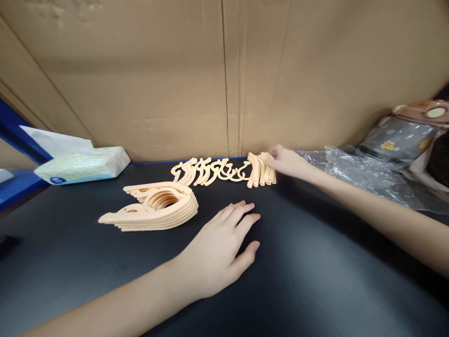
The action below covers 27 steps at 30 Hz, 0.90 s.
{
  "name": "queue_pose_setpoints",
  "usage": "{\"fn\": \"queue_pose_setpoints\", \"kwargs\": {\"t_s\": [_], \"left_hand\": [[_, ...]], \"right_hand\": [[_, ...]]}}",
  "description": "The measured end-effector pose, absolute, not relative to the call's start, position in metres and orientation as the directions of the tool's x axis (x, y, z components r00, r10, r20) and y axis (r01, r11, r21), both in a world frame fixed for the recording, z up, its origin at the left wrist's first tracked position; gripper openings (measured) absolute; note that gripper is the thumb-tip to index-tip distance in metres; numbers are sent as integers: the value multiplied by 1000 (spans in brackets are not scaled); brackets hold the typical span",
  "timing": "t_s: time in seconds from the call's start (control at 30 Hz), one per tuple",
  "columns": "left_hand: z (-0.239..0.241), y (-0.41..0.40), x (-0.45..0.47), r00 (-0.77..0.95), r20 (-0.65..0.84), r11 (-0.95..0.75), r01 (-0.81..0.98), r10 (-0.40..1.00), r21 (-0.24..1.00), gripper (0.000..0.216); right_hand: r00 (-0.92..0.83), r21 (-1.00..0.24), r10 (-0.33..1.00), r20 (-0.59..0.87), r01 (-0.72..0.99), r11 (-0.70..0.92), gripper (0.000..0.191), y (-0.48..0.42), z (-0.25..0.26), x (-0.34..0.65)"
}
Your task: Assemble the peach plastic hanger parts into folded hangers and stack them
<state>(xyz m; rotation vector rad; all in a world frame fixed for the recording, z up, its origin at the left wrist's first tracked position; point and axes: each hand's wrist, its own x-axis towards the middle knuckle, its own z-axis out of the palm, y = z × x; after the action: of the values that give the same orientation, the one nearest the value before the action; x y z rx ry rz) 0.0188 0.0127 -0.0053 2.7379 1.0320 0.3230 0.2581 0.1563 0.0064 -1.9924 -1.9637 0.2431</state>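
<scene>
My left hand (pixel 222 245) lies palm down on the dark table, fingers spread and nothing in them. At the back, the fingers of my right hand (pixel 289 161) close around the right end of a group of peach plastic hanger arms (pixel 258 169); some fingertips are hidden behind the pieces. Left of that group runs a row of loose peach hanger pieces, with curved hooks (pixel 238 174) and more short arms (pixel 189 172). A neat stack of peach hangers (pixel 171 208), folded and lying flat on one another, sits to the left of my left hand.
A soft tissue pack (pixel 84 166) with a tissue sticking out stands at the back left. Crumpled clear plastic wrap (pixel 361 173) and a clear bottle with a brown lid (pixel 400 135) lie at the right. A cardboard wall (pixel 157 84) closes off the table's far edge.
</scene>
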Motion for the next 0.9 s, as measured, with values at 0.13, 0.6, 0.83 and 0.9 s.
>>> {"fn": "queue_pose_setpoints", "kwargs": {"t_s": [0.13,0.6,0.83,0.9], "left_hand": [[-5,13,18,731,134,-736,627,669,255,44],[-6,14,19,734,133,-739,624,666,253,44],[-6,13,18,728,177,-744,609,662,276,41],[-6,12,18,701,221,-732,622,679,278,44]], "right_hand": [[15,-356,992,122,934,30,61,157,5,260],[58,-469,984,170,883,29,41,162,2,260],[-62,-512,976,207,844,162,35,146,24,253],[-159,-490,962,221,835,250,27,135,31,248]]}}
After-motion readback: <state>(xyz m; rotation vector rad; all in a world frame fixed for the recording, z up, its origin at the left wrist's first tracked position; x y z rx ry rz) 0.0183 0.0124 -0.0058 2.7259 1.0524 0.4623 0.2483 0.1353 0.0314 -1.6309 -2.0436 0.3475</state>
